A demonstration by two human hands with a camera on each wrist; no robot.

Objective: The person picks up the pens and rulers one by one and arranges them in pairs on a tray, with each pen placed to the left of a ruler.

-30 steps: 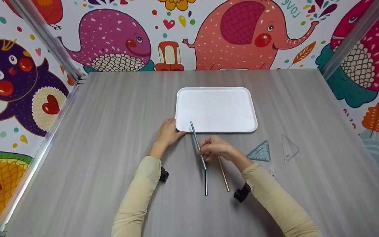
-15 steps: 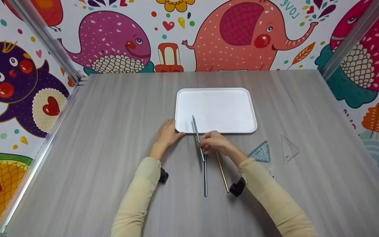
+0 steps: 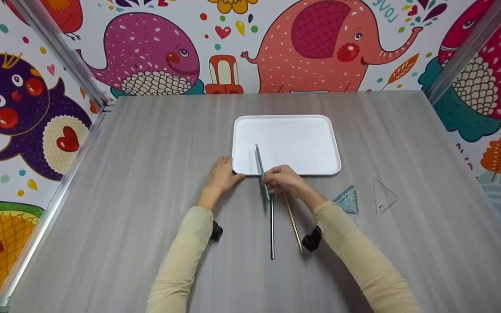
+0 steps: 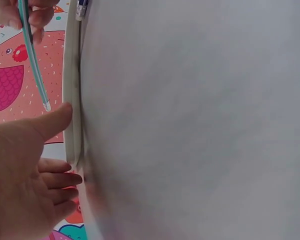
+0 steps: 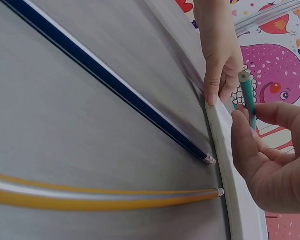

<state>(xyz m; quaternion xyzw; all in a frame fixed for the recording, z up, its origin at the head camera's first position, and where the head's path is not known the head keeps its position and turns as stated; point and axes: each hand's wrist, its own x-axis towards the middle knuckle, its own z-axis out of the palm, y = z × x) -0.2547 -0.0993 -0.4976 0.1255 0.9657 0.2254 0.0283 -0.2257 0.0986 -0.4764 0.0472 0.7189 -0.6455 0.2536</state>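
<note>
A green pencil (image 3: pixel 259 161) is pinched by my right hand (image 3: pixel 286 179), its far end over the near left part of the white tray (image 3: pixel 289 143). In the right wrist view the green pencil (image 5: pixel 248 95) sits between thumb and fingers of my right hand (image 5: pixel 275 150). My left hand (image 3: pixel 222 176) rests at the tray's near left corner, thumb along the near rim, fingers at the left side. On the table, a dark blue pencil (image 5: pixel 115 85) and a yellow pencil (image 5: pixel 105 196) lie with their ends close to the tray's near edge.
Right of my right hand lie a bluish set square (image 3: pixel 349 201), partly behind the sleeve, and a clear set square (image 3: pixel 382 198). A patterned wall (image 3: pixel 146 52) and metal posts stand around the grey table (image 3: pixel 155 143).
My right hand has carried the green pencil forward, away from the person, so more of it is over the tray. My left hand has stayed at the tray corner.
</note>
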